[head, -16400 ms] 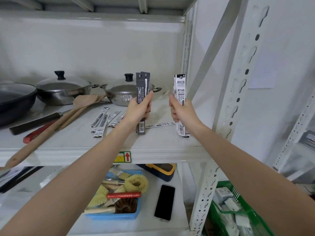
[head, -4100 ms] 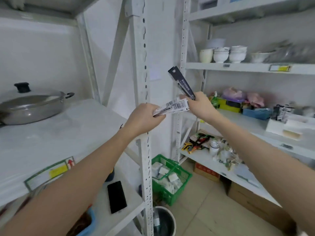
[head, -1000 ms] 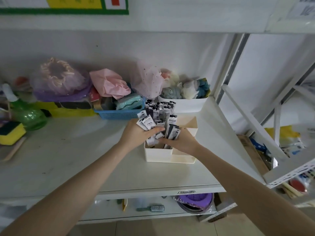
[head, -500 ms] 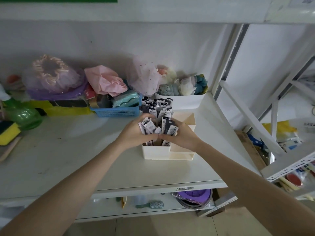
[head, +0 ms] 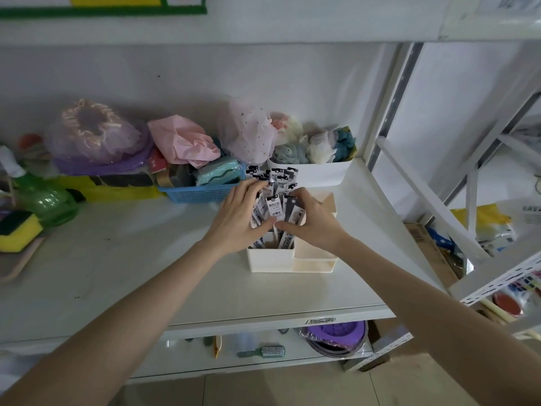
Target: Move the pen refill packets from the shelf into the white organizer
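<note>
The white organizer [head: 272, 260] stands on a white shelf [head: 146, 273], right of centre. Several pen refill packets [head: 275, 206], black and white, stand upright in its tall left compartment. My left hand [head: 237, 218] cups the bundle from the left, thumb against the front packets. My right hand [head: 314, 221] presses on it from the right, thumb and fingers around the dark packets. The lower ends of the packets sit inside the compartment. The organizer's lower right compartments [head: 316, 253] hold nothing that I can see.
Behind the organizer stand a white bin of bath sponges [head: 313, 171] and a blue basket [head: 202, 191] with cloths. Bagged caps [head: 99, 139], a green spray bottle [head: 41, 194] and a yellow sponge [head: 17, 230] lie at the left. A white rack frame [head: 433, 194] rises at the right.
The packets have sunk deeper into the organizer's tall compartment. Both hands have shifted from holding the bundle's top to pressing its sides together.
</note>
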